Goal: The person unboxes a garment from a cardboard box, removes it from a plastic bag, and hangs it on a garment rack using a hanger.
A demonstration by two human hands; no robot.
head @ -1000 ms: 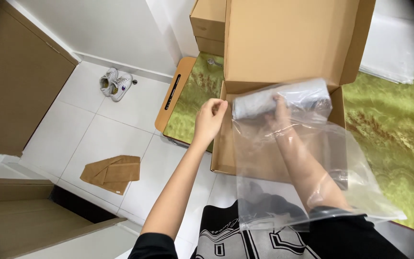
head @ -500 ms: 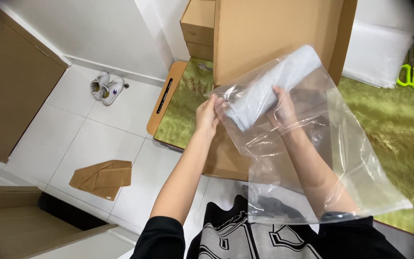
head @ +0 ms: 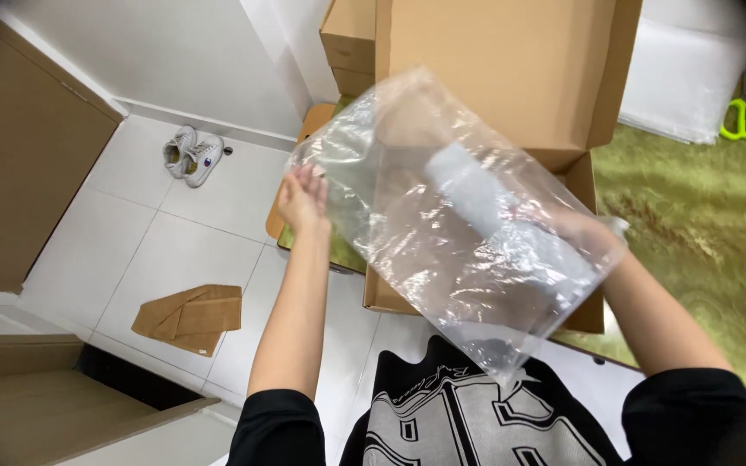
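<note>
Between both hands [head: 304,197], clear plastic bag [head: 442,259], right hand seemingly inside

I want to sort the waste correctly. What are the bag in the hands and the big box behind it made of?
The bag looks like thin clear plastic film, glossy: it wrinkles, shines, and shows the pale roll inside. The box looks like brown cardboard, matte, with folded flaps. Its inner layers are not visible.
</note>
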